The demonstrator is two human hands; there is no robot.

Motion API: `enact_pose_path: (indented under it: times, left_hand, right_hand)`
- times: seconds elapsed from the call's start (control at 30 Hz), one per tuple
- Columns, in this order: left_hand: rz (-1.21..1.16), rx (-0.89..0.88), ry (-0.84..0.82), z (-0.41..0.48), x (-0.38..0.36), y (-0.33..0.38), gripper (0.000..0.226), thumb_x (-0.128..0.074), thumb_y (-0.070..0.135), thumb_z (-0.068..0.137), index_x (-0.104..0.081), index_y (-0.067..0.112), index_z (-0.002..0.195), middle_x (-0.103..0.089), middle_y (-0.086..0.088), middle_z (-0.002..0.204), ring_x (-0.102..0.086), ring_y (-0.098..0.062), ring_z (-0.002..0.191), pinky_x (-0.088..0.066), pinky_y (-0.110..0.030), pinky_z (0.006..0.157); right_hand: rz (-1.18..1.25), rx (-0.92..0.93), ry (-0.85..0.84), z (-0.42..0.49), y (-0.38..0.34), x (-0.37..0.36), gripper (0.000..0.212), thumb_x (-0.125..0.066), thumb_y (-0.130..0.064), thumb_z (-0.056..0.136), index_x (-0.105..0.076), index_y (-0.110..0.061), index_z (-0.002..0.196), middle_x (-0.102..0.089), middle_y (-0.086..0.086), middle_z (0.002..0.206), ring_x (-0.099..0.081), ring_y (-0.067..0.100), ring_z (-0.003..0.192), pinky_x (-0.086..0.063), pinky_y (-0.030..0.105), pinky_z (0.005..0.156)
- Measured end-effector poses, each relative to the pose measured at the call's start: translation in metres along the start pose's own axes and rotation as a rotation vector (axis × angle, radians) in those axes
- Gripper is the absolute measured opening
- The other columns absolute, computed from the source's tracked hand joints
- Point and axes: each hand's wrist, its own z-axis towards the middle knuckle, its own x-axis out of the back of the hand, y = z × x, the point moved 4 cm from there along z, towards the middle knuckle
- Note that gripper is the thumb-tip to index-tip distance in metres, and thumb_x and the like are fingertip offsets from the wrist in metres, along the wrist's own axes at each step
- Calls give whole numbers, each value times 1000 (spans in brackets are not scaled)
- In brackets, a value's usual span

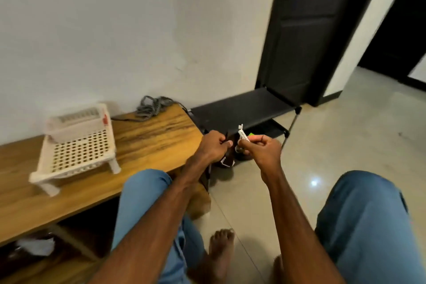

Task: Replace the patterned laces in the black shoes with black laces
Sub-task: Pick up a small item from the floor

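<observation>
— Where were the hands when you looked?

— I saw both of them lifted over the floor (322, 145), just past the right edge of the counter (149, 136). The left hand (214, 146) had its fingers curled and pinched a dark bundle (230, 143) from the left side. The right hand (265, 152) was curled as well, and it pinched the white label (243, 135) which stood up from the top of the same bundle.

— Was this bundle the black laces?

— I could not tell. It was small, blurred and mostly covered by the fingers.

— And the patterned laces?

— The patterned laces (153, 106) lay in a loose heap at the far right corner of the counter, against the wall, well apart from both hands.

— Did you see the shoes?

— Below the hands a dark thing (227, 162) with white marks stood on the floor, partly hidden. I could not tell if it was a shoe.

— What else was there?

— A white plastic rack (76, 152) stood on the left part of the counter, and a low black shelf (242, 108) stood just beside the counter's right edge, against the wall.
</observation>
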Motion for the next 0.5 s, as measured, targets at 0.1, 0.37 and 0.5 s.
enact_pose_path:
  times: [0.1, 0.37, 0.5]
  left_hand:
    - [16, -12, 171, -35, 81, -8, 35, -65, 29, 98, -71, 0, 80, -63, -14, 72, -53, -21, 64, -35, -32, 59]
    - [-5, 158, 469, -83, 199, -62, 18, -74, 16, 90, -77, 0, 98, -75, -14, 91, -68, -22, 74, -50, -25, 64]
    - [2, 286, 558, -94, 236, -110, 20, -73, 16, 91, -78, 3, 105, -76, -15, 101, -71, -28, 94, -53, -30, 78]
  right_hand:
    - [-21, 32, -131, -21, -41, -50, 23, -88, -5, 75, -74, -5, 93, -79, 8, 85, -78, 20, 76, -62, 28, 68]
    - [-130, 80, -417, -58, -96, -164, 19, -88, 2, 68, -75, -6, 78, -77, 12, 79, -77, 23, 70, -63, 31, 64]
    - [-209, 94, -563, -70, -90, -229, 16, -86, 2, 69, -76, -3, 80, -77, 14, 79, -76, 24, 66, -61, 29, 58]
